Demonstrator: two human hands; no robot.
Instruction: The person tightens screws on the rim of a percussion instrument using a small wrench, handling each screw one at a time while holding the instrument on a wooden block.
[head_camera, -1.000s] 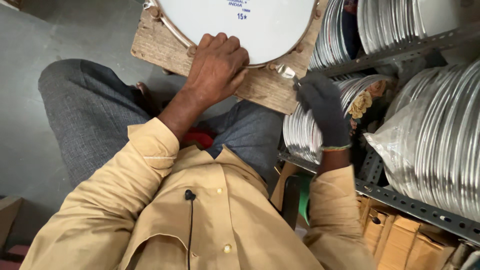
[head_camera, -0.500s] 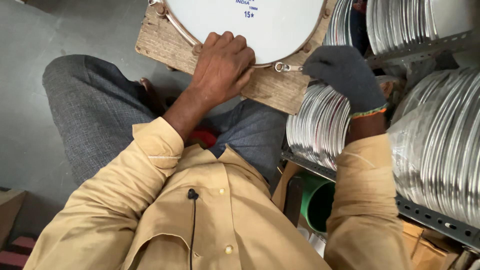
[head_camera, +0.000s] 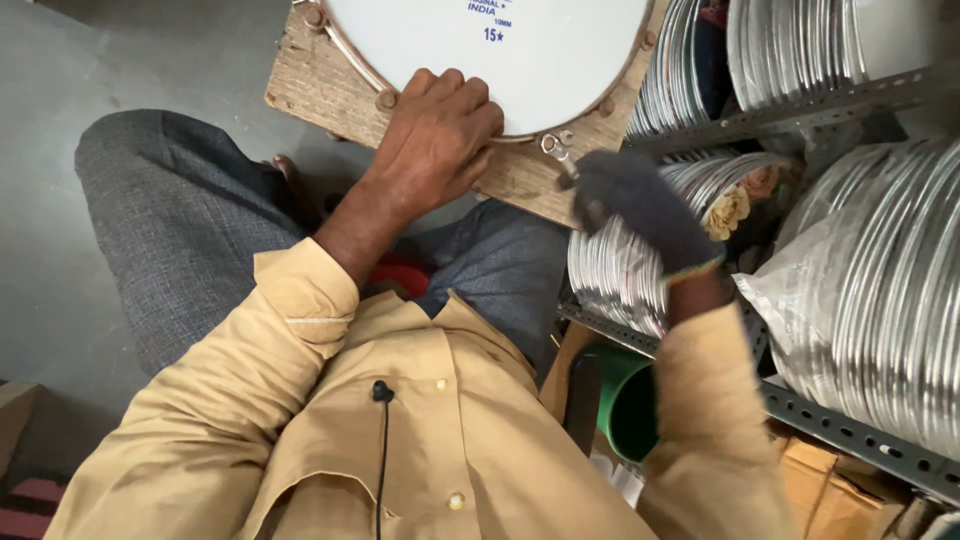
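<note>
- My bare left hand (head_camera: 440, 135) presses flat, fingers curled, on the white drumhead's (head_camera: 500, 50) rim.
- My gloved right hand (head_camera: 640, 205) pinches a small metal tool (head_camera: 558, 155) at the wooden board's (head_camera: 320, 85) edge.

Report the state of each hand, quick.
Left hand: bare, fingers curled, pressing down on the white drumhead at its rim; grips nothing.
Right hand: gloved, closed on a small metal tool at the rim.

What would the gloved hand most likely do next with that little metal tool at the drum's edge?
Probably turn it. The right hand, gloved, holds a small metal tool at the rim of the white drumhead, by a fitting on the hoop, while the bare left hand presses down on the head over the wooden board.
</note>
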